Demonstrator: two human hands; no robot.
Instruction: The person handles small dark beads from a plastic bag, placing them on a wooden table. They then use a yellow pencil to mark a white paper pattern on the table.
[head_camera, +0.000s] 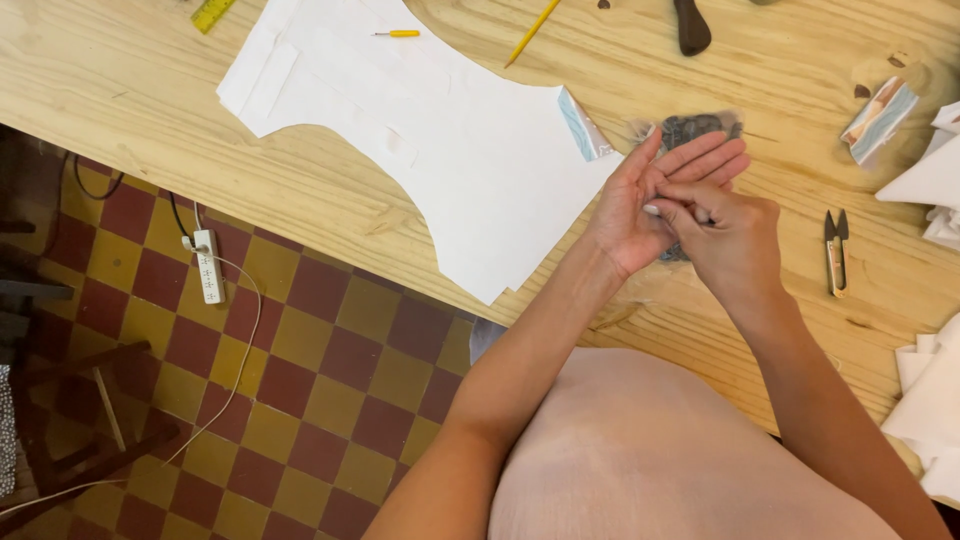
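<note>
My left hand (640, 205) is held flat with the palm up and the fingers stretched out side by side, over the wooden table (330, 200). My right hand (735, 240) rests against it, fingertips pinched together at the left palm. Whatever sits between those fingertips is hidden. Under both hands lies a small clear bag of dark pieces (692, 128), showing past the left fingertips. A large white paper pattern (450, 140) lies just left of my left hand.
Thread snips (836, 250) lie right of my hands. Two small folded striped pieces (583, 125) (878, 120), white cloth (935, 175), a yellow pencil (530, 32) and a dark tool handle (690, 25) are on the table. A white power strip (207, 265) lies on the checkered floor.
</note>
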